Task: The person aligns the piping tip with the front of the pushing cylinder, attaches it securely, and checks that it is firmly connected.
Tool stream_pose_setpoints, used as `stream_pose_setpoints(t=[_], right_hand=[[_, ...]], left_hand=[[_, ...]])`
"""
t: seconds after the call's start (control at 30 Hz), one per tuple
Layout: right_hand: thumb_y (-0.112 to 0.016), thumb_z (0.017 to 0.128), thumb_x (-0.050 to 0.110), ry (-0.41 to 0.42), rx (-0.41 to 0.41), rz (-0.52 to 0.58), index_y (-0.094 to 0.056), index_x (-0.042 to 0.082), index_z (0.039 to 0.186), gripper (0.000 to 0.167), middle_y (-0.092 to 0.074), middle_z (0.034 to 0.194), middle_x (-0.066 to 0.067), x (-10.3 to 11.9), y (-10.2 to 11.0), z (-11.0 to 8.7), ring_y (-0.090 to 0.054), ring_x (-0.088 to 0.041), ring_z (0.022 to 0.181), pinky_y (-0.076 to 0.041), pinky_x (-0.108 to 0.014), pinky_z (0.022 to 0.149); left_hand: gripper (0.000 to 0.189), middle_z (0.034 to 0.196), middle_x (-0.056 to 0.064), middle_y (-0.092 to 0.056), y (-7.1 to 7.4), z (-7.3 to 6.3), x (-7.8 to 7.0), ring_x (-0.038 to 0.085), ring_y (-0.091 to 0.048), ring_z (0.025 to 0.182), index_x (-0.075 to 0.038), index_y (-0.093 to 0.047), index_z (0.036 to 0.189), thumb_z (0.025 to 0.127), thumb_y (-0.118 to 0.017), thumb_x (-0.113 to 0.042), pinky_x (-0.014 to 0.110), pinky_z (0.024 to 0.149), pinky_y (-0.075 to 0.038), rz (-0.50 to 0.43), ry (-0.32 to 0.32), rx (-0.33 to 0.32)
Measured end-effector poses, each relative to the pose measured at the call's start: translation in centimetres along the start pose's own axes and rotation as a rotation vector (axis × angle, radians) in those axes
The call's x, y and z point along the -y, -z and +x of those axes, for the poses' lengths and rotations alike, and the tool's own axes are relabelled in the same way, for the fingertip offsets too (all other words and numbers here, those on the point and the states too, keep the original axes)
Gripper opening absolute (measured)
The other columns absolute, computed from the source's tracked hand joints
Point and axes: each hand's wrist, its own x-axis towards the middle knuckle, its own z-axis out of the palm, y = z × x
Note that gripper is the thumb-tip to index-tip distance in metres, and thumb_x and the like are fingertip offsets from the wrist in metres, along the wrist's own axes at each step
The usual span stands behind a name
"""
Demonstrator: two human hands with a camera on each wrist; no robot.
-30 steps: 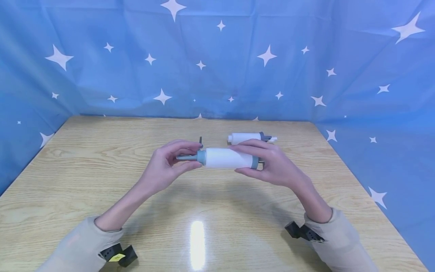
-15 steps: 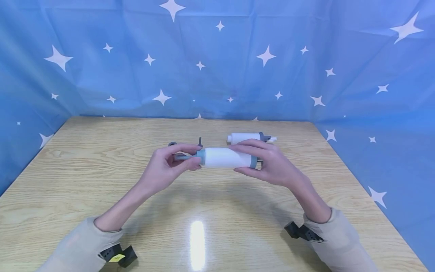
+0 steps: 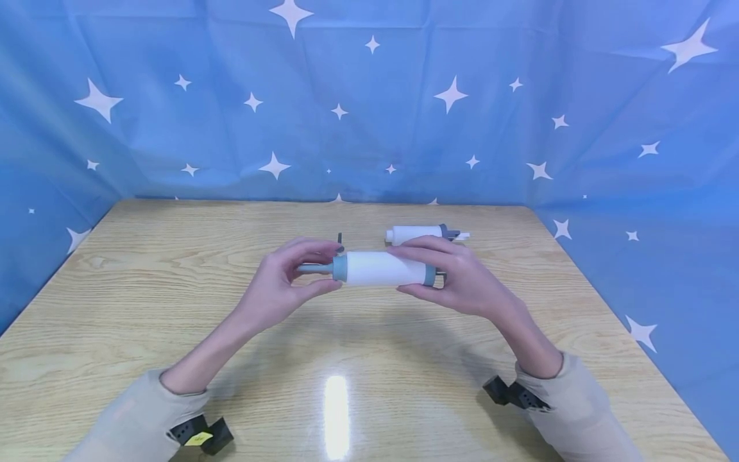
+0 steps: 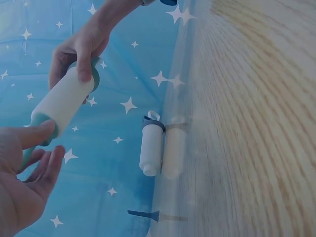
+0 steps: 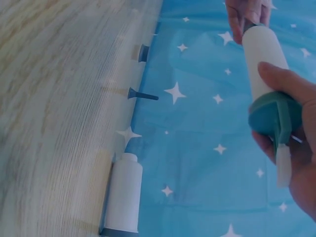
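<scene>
Head camera looks down; closer wrist views share the held cylinder [image 4: 63, 101].

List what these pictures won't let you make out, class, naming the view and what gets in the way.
Head: most of the handle of the held tube, hidden by the right hand.
Head: the short dark piece, hidden behind the left hand.
Right wrist: the lying tube, most of its dark end cut off by the bottom edge.

You have room over the near table [image 3: 277, 398], short of the held white cylinder [image 3: 375, 267]. Beyond it, a lying bottle [image 3: 416, 233] and upright dark peg [image 5: 144, 95] block you.
</scene>
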Motion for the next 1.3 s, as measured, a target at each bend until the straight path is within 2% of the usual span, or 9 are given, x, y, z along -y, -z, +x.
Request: stream_pose_setpoints(t=[0.17, 0.27, 0.43, 0.63, 0.9, 1.03, 1.1, 1.17, 1.3], right_hand=[[-0.089, 0.077, 0.011, 0.016, -0.01, 0.004, -0.069, 0.006, 0.127, 0.054, -0.066, 0.128, -0.013, -0.08, -0.05, 0.05, -0.063, -0.033, 0.114, -0.059, -0.041, 0.072], [-0.089, 0.077, 0.012, 0.025, -0.013, -0.002, -0.069, 0.006, 0.127, 0.055, -0.066, 0.128, -0.013, -0.09, -0.16, 0.11, -0.063, -0.032, 0.114, -0.059, -0.04, 0.072], [-0.089, 0.077, 0.014, 0.029, -0.016, -0.018, -0.069, 0.008, 0.128, 0.055, -0.067, 0.125, -0.012, -0.05, -0.33, 0.21, -0.063, -0.031, 0.111, -0.057, -0.038, 0.07], [-0.089, 0.076, 0.013, 0.032, -0.023, -0.018, -0.069, 0.008, 0.128, 0.056, -0.067, 0.125, -0.011, -0.11, -0.37, 0.17, -0.063, -0.03, 0.111, -0.057, -0.037, 0.069], [-0.087, 0.081, 0.018, 0.057, -0.026, -0.01, -0.069, 0.007, 0.127, 0.05, -0.067, 0.125, -0.012, -0.07, -0.55, 0.2, -0.064, -0.031, 0.109, -0.057, -0.037, 0.069], [-0.082, 0.088, 0.029, 0.079, -0.01, -0.009, -0.069, 0.006, 0.128, 0.047, -0.067, 0.127, -0.013, -0.13, -0.67, 0.16, -0.064, -0.034, 0.113, -0.059, -0.04, 0.073], [-0.076, 0.092, 0.036, 0.093, -0.005, -0.002, -0.069, 0.005, 0.128, 0.047, -0.068, 0.126, -0.013, -0.16, -0.71, 0.16, -0.065, -0.034, 0.113, -0.06, -0.042, 0.075], [-0.07, 0.096, 0.041, 0.103, 0.002, 0.008, -0.068, 0.004, 0.128, 0.05, -0.069, 0.126, -0.014, -0.2, -0.75, 0.17, -0.066, -0.034, 0.113, -0.06, -0.043, 0.076], [-0.064, 0.098, 0.046, 0.105, 0.023, 0.037, -0.067, 0.003, 0.13, 0.054, -0.068, 0.126, -0.016, -0.27, -0.76, 0.14, -0.067, -0.033, 0.111, -0.061, -0.039, 0.075]], left_hand=[[0.047, 0.117, 0.01, -0.065, 0.17, -0.03, -0.11, 0.026, -0.069, 0.102, -0.007, -0.066, 0.129, 0.085, -0.081, -0.001, 0.033, 0.087, -0.059, 0.001, 0.076, 0.034], [0.038, 0.117, 0.011, -0.065, 0.22, -0.04, -0.2, 0.024, -0.072, 0.097, -0.006, -0.066, 0.127, 0.091, -0.076, -0.006, 0.036, 0.085, -0.06, -0.049, 0.097, 0.052], [0.026, 0.119, 0.013, -0.064, 0.14, -0.06, -0.17, 0.026, -0.073, 0.094, -0.001, -0.068, 0.122, 0.096, -0.07, -0.007, 0.037, 0.083, -0.061, -0.086, 0.083, 0.033], [0.032, 0.122, 0.009, -0.064, -0.04, -0.09, -0.15, 0.024, -0.067, 0.106, -0.002, -0.068, 0.121, 0.09, -0.075, 0.0, 0.038, 0.089, -0.059, -0.051, 0.044, 0.014], [0.026, 0.111, 0.015, -0.07, 0.13, -0.09, -0.38, 0.028, -0.074, 0.084, 0.001, -0.069, 0.121, 0.096, -0.07, -0.008, 0.039, 0.077, -0.062, -0.072, 0.097, 0.039], [0.024, 0.114, 0.016, -0.07, 0.06, -0.08, -0.34, 0.024, -0.074, 0.086, 0.002, -0.07, 0.116, 0.093, -0.073, -0.005, 0.037, 0.077, -0.062, -0.053, 0.11, 0.046], [0.024, 0.116, 0.015, -0.07, -0.03, -0.13, -0.3, 0.022, -0.074, 0.087, 0.002, -0.07, 0.115, 0.092, -0.074, -0.004, 0.035, 0.078, -0.062, -0.018, 0.092, 0.047], [0.025, 0.115, 0.014, -0.07, -0.11, -0.2, -0.29, 0.02, -0.073, 0.09, 0.001, -0.071, 0.114, 0.09, -0.076, -0.003, 0.032, 0.079, -0.061, 0.045, 0.038, 0.042], [0.026, 0.109, 0.009, -0.071, -0.31, -0.31, -0.17, 0.019, -0.071, 0.094, -0.001, -0.072, 0.11, 0.085, -0.08, 0.0, 0.029, 0.081, -0.06, 0.197, -0.151, 0.023]])
